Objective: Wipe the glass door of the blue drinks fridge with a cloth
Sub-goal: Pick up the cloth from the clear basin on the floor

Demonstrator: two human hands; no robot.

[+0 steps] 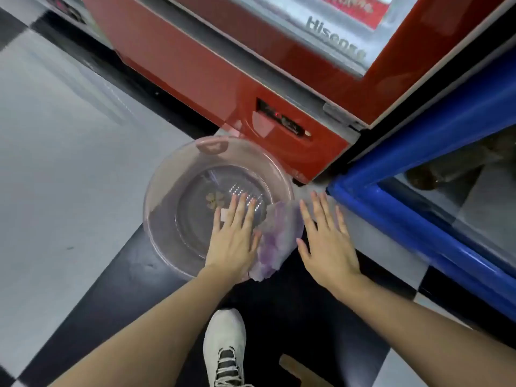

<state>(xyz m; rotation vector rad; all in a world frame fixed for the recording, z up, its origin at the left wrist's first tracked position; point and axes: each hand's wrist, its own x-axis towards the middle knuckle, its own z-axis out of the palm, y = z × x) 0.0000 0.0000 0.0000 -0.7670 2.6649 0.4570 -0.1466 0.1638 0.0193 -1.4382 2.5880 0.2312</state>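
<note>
A purple and white cloth point(279, 236) hangs over the near right rim of a clear pinkish plastic basin point(167, 196) standing on the floor. My left hand point(234, 233) hovers flat over the basin, fingers spread, its thumb side next to the cloth. My right hand point(326, 238) is spread open just right of the cloth, holding nothing. The blue drinks fridge point(435, 129) stands at the right, with its glass door point(480, 196) showing bottles behind it.
A red Hisense fridge point(223, 68) stands behind the basin, close to the blue one. The floor is black and white checkered tile point(69, 163). My white shoe point(226, 347) is at the bottom centre, and a brown cardboard piece point(301, 370) lies beside it.
</note>
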